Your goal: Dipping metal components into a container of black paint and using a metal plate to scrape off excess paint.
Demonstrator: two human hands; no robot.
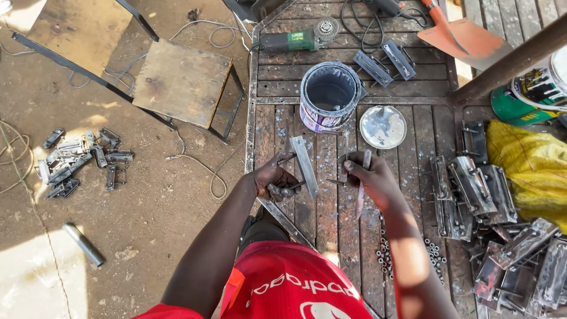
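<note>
Metal strip (305,165), flat and grey, is held in the left hand (273,179), fingers closed around its lower end; the strip is tilted up off the wooden bench (348,230), its top end pointing toward the paint can (329,95). A paintbrush (362,183) appears to be gripped in the right hand (371,180), fingers curled shut on the handle, thumb on top; the bristle end is not clearly made out.

Paint can is open, with its round lid (383,126) laid just beside it on the bench. A heap of similar metal fittings (472,195) is stacked to the right, near a yellow sack (531,159). Another pile of fittings (77,159) is spread on the dirt floor to the left. An angle grinder (295,40) lies beyond the can.

For a clean coat, judged from this: strip is best held by one end only, so the faces stay untouched. Brush should be loaded lightly and drawn lengthwise. Strip is better kept over the bench so drips are caught.
</note>
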